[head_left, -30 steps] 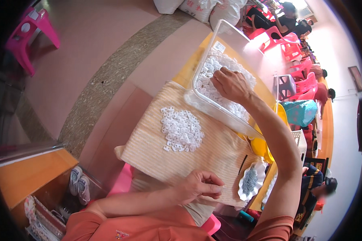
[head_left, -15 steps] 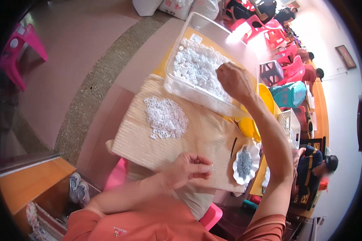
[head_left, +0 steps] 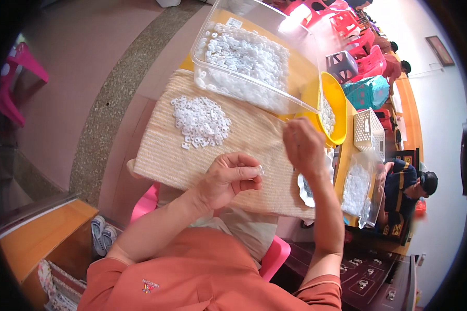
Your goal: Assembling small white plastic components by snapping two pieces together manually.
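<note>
My left hand (head_left: 232,179) is over the near part of a beige cloth (head_left: 254,132), thumb and fingers pinched on a small whitish piece (head_left: 261,170). To its right my right hand (head_left: 305,147) is raised, its fingers curled and blurred; whatever they hold cannot be made out. Farther left on the cloth lies a pile of small white plastic pieces with holes (head_left: 201,122). A scalloped white dish (head_left: 304,192) with small grey bits is partly hidden behind my right forearm.
A large clear bin (head_left: 259,85) of white pieces stands beyond the cloth. Right of it are a yellow basin (head_left: 339,106), a white perforated basket (head_left: 368,132) and a clear tray of white pieces (head_left: 355,189). A person in dark clothing (head_left: 402,181) sits at the right.
My right hand has come back from above the clear bin to near my left hand. The left hand keeps its pinch. The view has shifted, moving the table up in the picture.
</note>
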Tool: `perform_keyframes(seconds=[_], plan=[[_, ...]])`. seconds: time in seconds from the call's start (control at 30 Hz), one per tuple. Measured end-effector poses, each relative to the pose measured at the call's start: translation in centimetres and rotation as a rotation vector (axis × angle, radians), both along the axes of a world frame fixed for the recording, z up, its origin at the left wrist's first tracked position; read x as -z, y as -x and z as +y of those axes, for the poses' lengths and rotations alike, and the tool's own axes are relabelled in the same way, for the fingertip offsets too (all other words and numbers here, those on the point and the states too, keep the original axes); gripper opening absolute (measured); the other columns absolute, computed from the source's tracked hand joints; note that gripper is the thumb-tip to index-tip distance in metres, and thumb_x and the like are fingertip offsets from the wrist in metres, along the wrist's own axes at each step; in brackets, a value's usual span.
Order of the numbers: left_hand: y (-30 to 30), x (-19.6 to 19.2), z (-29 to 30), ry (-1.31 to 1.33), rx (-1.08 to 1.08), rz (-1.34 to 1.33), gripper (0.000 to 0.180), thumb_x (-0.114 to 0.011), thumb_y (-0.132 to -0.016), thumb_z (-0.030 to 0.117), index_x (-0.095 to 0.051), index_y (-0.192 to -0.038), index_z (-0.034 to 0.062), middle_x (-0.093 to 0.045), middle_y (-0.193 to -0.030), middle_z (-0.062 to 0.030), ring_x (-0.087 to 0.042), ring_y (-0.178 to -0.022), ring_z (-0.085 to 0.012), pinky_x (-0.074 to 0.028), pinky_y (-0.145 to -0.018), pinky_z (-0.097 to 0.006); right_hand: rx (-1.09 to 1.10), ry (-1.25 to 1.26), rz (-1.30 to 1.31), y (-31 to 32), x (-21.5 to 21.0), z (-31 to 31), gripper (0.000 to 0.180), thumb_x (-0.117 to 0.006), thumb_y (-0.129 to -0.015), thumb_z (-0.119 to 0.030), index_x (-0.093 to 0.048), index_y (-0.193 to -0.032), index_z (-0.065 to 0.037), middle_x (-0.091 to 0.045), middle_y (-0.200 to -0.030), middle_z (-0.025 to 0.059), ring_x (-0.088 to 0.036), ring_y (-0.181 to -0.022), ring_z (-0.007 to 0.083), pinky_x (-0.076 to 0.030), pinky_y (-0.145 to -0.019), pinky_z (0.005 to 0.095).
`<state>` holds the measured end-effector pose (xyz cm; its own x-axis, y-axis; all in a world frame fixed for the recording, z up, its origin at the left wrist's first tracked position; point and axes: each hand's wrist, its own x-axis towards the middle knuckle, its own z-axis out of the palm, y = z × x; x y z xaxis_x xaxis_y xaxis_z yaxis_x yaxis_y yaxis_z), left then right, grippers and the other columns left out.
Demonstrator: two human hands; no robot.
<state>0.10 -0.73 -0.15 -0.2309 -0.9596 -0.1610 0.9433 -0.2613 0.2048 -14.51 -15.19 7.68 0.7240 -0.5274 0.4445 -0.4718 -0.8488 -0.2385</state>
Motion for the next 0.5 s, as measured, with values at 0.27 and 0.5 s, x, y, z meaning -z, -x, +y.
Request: perform_keyframes(seconds=[0.27,0.5], plan=[[0.4,0.5,0.1,0.030,-0.001,-0.004,0.010,-0.062,-0.085,0.001,-0.066,-0.094,0.0043,-0.067,-0.084,-0.0096,-0.067,-0.077,-0.0178,-0.057,-0.073,-0.031,0.041,0.036,0.201,1.2,7.4,1.3,0.008,-0.063,-0.081,-0.015,-0.060,-0.082,-0.007,-0.058,-0.080,0.0083,-0.061,-0.070,0.0273,-0.048,-0.058,0.0368],[0.3,0.6,0.0,0.049,0.005,-0.024,0.013,-0.059,-0.086,-0.002,-0.065,-0.095,0.0047,-0.067,-0.088,-0.0096,-0.067,-0.082,-0.0192,-0.058,-0.074,-0.033,0.074,0.055,0.114,0.8,6.9,1.7,0.012,-0.064,-0.080,-0.018,-0.065,-0.088,-0.009,-0.062,-0.089,0.0076,-0.060,-0.080,0.0268,-0.049,-0.063,0.0378]])
